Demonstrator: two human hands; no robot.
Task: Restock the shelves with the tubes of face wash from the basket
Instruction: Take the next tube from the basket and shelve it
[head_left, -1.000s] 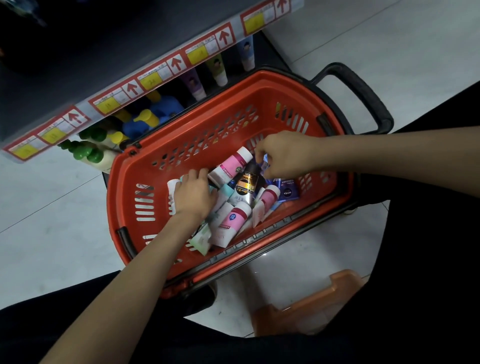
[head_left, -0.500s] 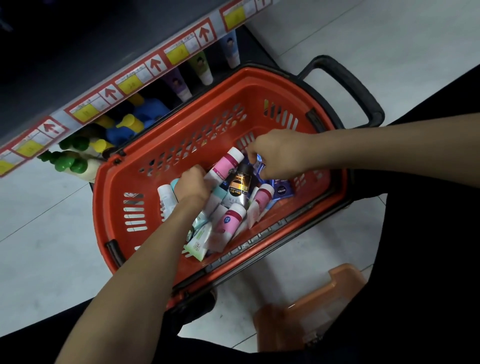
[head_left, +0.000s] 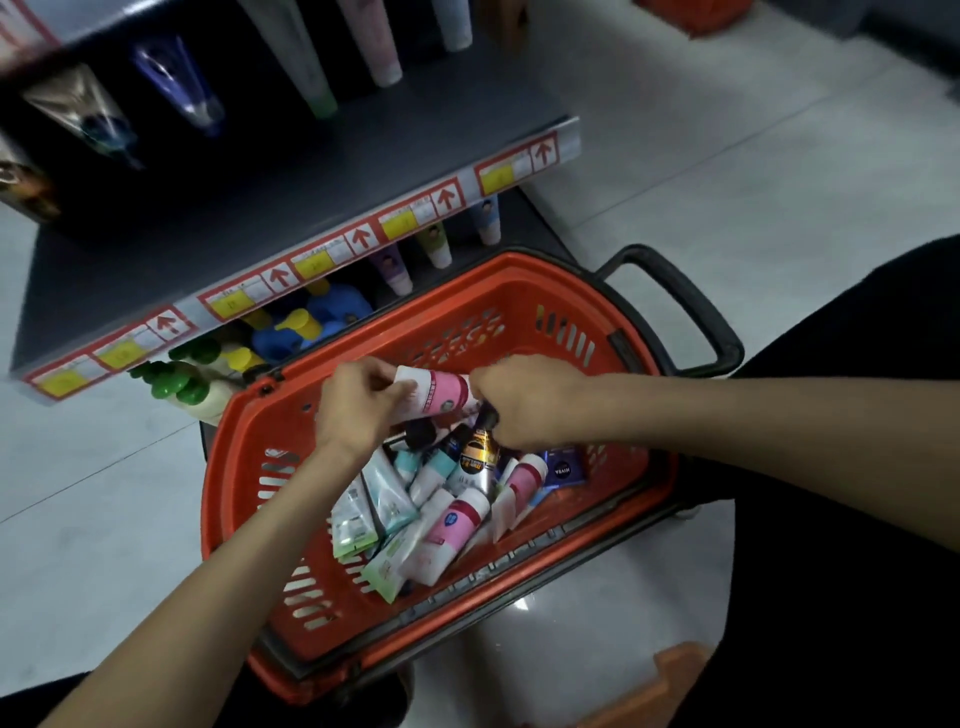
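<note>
**Desk:** What have the grips got?

**Me:** From my remote seat I see the left grip (head_left: 358, 410) with fingers and thumb curled round one end of a pink tube (head_left: 441, 392). The right grip (head_left: 524, 400) curls over its other end (a black cap sits just under those fingers, and I cannot tell whether they hold it too).

**Desk:** Where is the tube?

**Me:** It is held above the pile, roughly level, over the far side of the basket (head_left: 244, 467). It is a soft squeeze tube, white at the left end, with a glossy pink band. The print on it is too blurred to read.

**Desk:** And around it?

**Me:** Below it lie loose tubes (head_left: 452, 519) in pink-and-white, mint and pale green, with flat crimped tails. Among them are a dark tube (head_left: 478, 460) with a shiny gold label and a blue pack (head_left: 563, 467). The basket is red moulded plastic with slotted walls and a black loop handle (head_left: 696, 322). It stands on pale floor tiles (head_left: 727, 156), against a grey shelf (head_left: 156, 234) edged with red-and-yellow price tags (head_left: 317, 262).
</note>
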